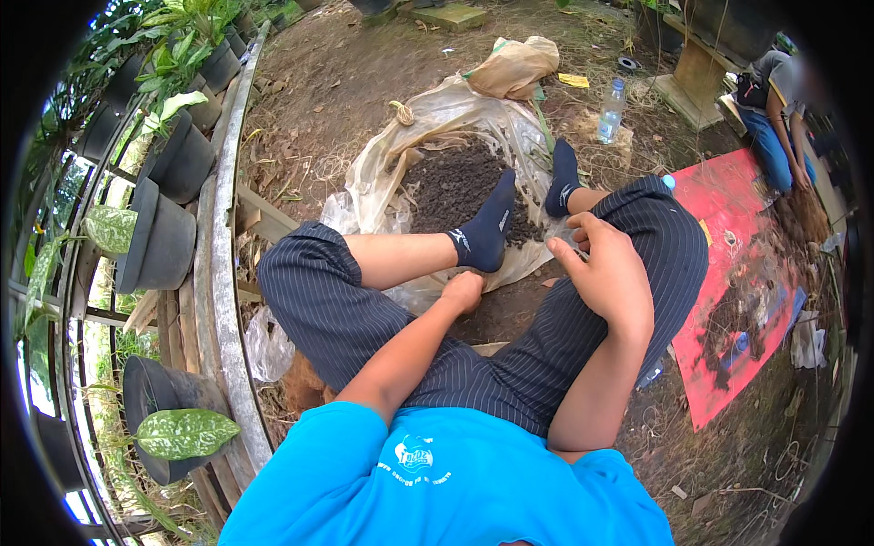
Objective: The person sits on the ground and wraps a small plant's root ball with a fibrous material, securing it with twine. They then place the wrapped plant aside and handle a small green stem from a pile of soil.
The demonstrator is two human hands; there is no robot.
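Observation:
My left hand [464, 292] is low by the heel of a dark blue sock [488, 228], beside the edge of a plastic sheet. Its fingers are curled down, and whatever is under them is hidden. My right hand [608, 266] hovers over my right thigh, near the ankle, thumb apart from the loosely bent fingers and nothing visible in it. Between my feet, dark crumbly soil [447, 188] lies heaped in an opened, dirty translucent plastic bag [369, 174]. The other sock [563, 177] rests at the bag's right edge.
A wooden rack [229, 225] with black plant pots [167, 235] runs along the left. Ahead are a tan sack [515, 68] and a water bottle [611, 112]. On the right, another person [778, 123] crouches by a soil-strewn red sheet [717, 184].

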